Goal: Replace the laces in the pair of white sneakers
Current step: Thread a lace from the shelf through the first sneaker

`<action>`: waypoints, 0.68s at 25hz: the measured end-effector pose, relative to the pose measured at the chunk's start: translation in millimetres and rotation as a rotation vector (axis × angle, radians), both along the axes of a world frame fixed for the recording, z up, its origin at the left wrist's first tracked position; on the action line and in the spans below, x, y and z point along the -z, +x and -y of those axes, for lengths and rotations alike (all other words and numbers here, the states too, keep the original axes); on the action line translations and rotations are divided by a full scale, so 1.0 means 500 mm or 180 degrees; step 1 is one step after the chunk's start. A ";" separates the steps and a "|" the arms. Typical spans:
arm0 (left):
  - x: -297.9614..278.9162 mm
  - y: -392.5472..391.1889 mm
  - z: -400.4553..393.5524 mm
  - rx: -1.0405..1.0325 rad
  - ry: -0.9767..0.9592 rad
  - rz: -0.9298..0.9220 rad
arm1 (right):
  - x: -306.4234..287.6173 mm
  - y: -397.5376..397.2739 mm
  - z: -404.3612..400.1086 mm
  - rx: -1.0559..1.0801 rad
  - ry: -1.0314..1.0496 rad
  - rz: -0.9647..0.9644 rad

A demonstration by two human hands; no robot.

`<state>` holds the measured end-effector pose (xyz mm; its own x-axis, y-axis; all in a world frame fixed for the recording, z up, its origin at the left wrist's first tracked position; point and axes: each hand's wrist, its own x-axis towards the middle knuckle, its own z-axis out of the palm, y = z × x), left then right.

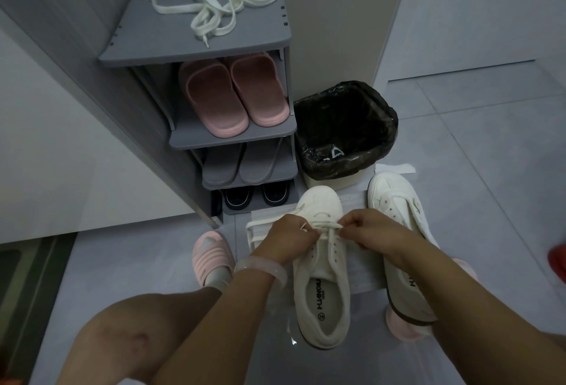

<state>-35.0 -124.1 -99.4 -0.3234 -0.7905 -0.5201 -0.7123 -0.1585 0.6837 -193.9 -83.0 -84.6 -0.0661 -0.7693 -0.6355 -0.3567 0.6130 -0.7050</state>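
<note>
Two white low-top canvas sneakers stand side by side on the grey tiled floor (490, 154), toes pointing away from the wearer of the camera. The left-hand sneaker (321, 277) is partly laced; its insole bears the printed word "HUANQIU" and a circled size mark, apparently "38". The right-hand sneaker (401, 231) shows empty eyelets and only the letters "HU" of its insole print, the rest hidden by the forearm. The left hand (291, 239) pinches one end of the thin white lace (326, 226), its tip protruding between the fingers; the right hand (364, 226) pinches the other end over the eyelets. A translucent pale bangle (263, 265) circles the left wrist. A loose flat white lace (220, 7) lies on top of the grey plastic shoe rack (196, 53), which holds pink slides (232, 96). A bin lined with a black bag (344, 130) stands beside the rack.
</note>
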 end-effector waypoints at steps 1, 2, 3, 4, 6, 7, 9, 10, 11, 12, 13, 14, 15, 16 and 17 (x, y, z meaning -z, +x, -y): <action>0.000 0.000 0.000 0.0014 -0.0014 0.0024 | -0.005 -0.002 0.001 -0.0134 -0.0048 -0.0145; 0.000 0.000 -0.001 0.0027 -0.0030 0.0046 | -0.006 -0.003 0.000 -0.0191 -0.0094 -0.0218; 0.001 0.000 -0.001 0.0031 -0.0032 0.0051 | -0.004 -0.003 -0.001 -0.0188 -0.0174 -0.0259; 0.002 0.000 -0.002 0.0028 -0.0027 0.0040 | 0.000 -0.002 -0.003 -0.0141 -0.0274 -0.0293; 0.002 0.002 -0.002 -0.0001 -0.0009 0.0022 | 0.002 0.001 -0.006 -0.0029 -0.0362 -0.0160; 0.002 0.001 -0.002 -0.0009 -0.0005 0.0028 | -0.002 0.000 -0.007 0.0025 -0.0280 0.0094; 0.004 0.001 -0.001 0.0010 -0.0022 0.0047 | -0.009 -0.006 -0.006 0.0037 -0.0024 0.0663; 0.004 0.001 -0.001 0.0023 -0.0034 0.0057 | -0.010 -0.011 -0.006 -0.0033 -0.0002 0.0700; 0.004 0.000 0.000 0.0026 -0.0037 0.0062 | -0.011 -0.014 -0.004 -0.0127 -0.0060 0.0512; 0.002 0.000 -0.001 0.0021 -0.0037 0.0054 | -0.009 -0.013 -0.004 -0.0200 -0.0196 0.0199; 0.001 0.000 -0.001 0.0021 -0.0026 0.0035 | -0.005 -0.008 -0.005 -0.0211 -0.0397 -0.0184; 0.000 0.001 -0.001 0.0043 -0.0017 0.0026 | 0.001 -0.001 -0.007 -0.0169 -0.0632 -0.0575; -0.002 0.001 -0.002 0.0086 -0.0021 0.0043 | 0.007 0.009 -0.011 -0.0167 -0.0841 -0.0977; -0.003 0.001 -0.003 0.0135 -0.0036 0.0080 | 0.012 0.022 -0.017 -0.0296 -0.1006 -0.1450; -0.005 0.001 -0.005 0.0161 -0.0049 0.0127 | 0.017 0.034 -0.024 -0.0571 -0.1098 -0.1970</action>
